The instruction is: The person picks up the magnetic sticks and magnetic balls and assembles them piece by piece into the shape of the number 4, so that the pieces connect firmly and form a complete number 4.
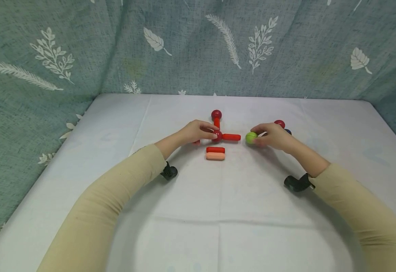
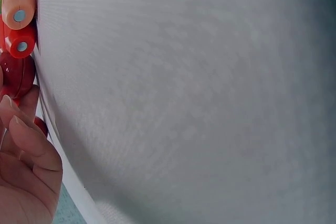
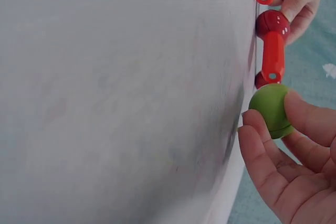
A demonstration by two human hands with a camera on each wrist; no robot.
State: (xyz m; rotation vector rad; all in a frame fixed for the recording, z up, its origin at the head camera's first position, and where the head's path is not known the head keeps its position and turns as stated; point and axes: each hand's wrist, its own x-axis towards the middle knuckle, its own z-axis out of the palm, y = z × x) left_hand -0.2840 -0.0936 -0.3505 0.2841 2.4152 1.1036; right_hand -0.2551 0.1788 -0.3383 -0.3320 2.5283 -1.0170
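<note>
My left hand (image 1: 198,131) pinches a dark red ball (image 1: 217,136) between thumb and fingers. From that ball one red stick (image 1: 216,122) runs back to another dark red ball (image 1: 216,114), and a second red stick (image 1: 232,137) points right. My right hand (image 1: 272,136) holds a green ball (image 1: 251,138) in its fingertips, close to the free end of the right-pointing stick. In the right wrist view that stick's end (image 3: 272,75) shows a small grey disc, just above the green ball (image 3: 270,109). Part of a red piece (image 1: 196,142) peeks out under my left hand.
Nearer me, a loose red stick (image 1: 215,150) and a peach stick (image 1: 215,156) lie side by side on the white cloth (image 1: 198,234). Behind my right hand are a red ball (image 1: 280,123) and a partly hidden blue ball (image 1: 288,131). A patterned curtain (image 1: 191,49) hangs behind the table.
</note>
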